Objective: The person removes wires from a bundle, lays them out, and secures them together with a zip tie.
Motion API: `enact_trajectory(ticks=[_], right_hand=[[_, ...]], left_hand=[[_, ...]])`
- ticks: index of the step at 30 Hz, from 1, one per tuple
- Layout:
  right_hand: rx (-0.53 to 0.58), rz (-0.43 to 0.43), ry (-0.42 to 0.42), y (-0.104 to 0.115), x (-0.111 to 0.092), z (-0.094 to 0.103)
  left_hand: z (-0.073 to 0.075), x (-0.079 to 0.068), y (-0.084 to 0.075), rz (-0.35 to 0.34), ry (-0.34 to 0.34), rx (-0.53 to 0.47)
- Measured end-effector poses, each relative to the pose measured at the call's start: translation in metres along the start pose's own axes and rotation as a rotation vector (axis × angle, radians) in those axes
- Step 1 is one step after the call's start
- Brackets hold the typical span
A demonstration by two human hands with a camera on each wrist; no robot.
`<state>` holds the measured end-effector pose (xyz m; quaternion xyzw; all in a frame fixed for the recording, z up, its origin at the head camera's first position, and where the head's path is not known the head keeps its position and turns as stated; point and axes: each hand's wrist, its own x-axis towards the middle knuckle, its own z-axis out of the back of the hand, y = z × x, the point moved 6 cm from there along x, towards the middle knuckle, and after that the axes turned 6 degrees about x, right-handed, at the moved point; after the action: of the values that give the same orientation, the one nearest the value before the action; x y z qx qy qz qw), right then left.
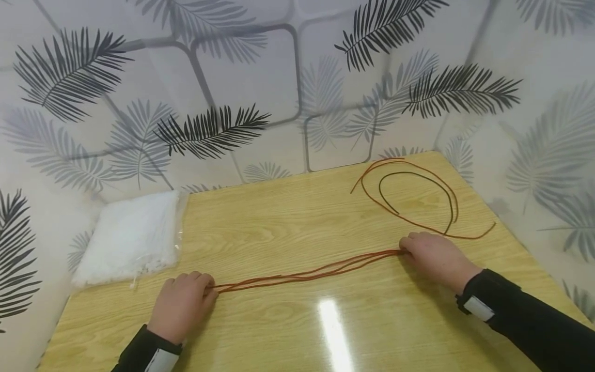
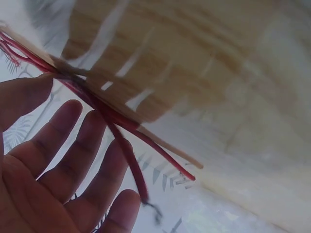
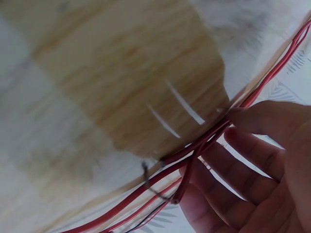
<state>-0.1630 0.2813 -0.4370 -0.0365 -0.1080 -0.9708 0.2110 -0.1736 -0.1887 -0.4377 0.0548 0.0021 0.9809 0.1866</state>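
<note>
Smooth, plastic-looking red wires (image 1: pixel 302 277) above your glossy wood-grain table (image 1: pixel 260 232).
The coating on your wires looks like even plastic with a low sheen; one dark tip (image 2: pixel 154 209) is thin and ragged, too blurred for you to tell its material. Your table shows wood grain under a polished finish that throws back a white streak of light. The bag (image 1: pixel 132 237) is clear, crinkled, shiny plastic. Your sleeves (image 1: pixel 539 320) look like matt black cloth, and the wall covering (image 1: pixel 260 72) looks smooth, with a faint satin sheen.
</note>
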Motion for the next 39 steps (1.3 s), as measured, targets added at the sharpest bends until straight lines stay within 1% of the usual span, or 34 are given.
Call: enact_trajectory(ticks=[2,4,7,10,13,17,19,22,25,28,32,35,39], right_hand=[[0.015,-0.007,-0.013,-0.001,0.003,0.0],[0.044,-0.038,-0.008,-0.003,0.006,0.0],[0.107,-0.121,0.016,-0.012,0.013,0.005],[0.167,-0.225,0.022,-0.029,0.023,0.017],[0.191,-0.297,-0.007,-0.057,0.034,0.031],[0.169,-0.39,-0.009,-0.108,0.047,0.044],[0.141,-0.439,0.0,-0.135,0.049,0.046],[0.107,-0.497,0.007,-0.17,0.051,0.043],[0.094,-0.526,0.02,-0.195,0.049,0.038],[0.121,-0.553,0.039,-0.208,0.046,0.033],[0.161,-0.597,0.048,-0.215,0.045,0.029],[0.136,-0.61,0.04,-0.22,0.047,0.028],[0.078,-0.588,0.035,-0.223,0.051,0.028]], left_hand=[[0.002,0.0,0.0,0.005,-0.008,-0.008],[0.004,-0.001,0.0,0.008,-0.015,-0.01],[0.005,0.0,-0.001,0.004,-0.031,-0.017],[0.009,-0.001,-0.005,-0.009,-0.056,-0.026],[0.013,-0.003,-0.011,-0.033,-0.078,-0.03],[0.015,-0.008,-0.019,-0.056,-0.088,-0.035],[0.016,-0.01,-0.022,-0.052,-0.087,-0.048],[0.016,-0.013,-0.024,-0.039,-0.079,-0.061],[0.017,-0.015,-0.025,-0.029,-0.062,-0.063],[0.017,-0.016,-0.026,-0.021,-0.037,-0.045],[0.015,-0.017,-0.024,-0.002,-0.006,-0.037],[0.015,-0.018,-0.022,0.008,-0.002,-0.043],[0.015,-0.02,-0.021,0.009,-0.007,-0.049]])
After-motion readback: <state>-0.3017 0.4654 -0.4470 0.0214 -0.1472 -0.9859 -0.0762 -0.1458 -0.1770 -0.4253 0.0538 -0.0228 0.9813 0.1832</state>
